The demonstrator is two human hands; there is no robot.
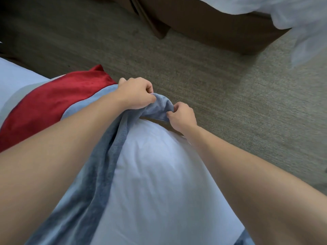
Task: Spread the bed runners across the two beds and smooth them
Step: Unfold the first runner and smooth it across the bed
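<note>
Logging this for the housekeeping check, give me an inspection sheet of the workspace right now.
Surface: near bed, white cover, mostly bare.
Job's things: grey-blue runner bunched along the bed, not spread; red runner lies beside it.
Clutter: nothing seen.
Grippers: left hand and right hand both pinch the grey-blue runner's end at the bed edge.
Cables: nothing seen.
Surroundings: grey carpet; second bed with brown base across the aisle.

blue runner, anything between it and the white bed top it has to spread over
Nothing visible. The left hand and right hand both pinch the blue runner at the bed's edge, bunched along the bare white bedding. The red runner lies on its far side, not in the way.
</note>
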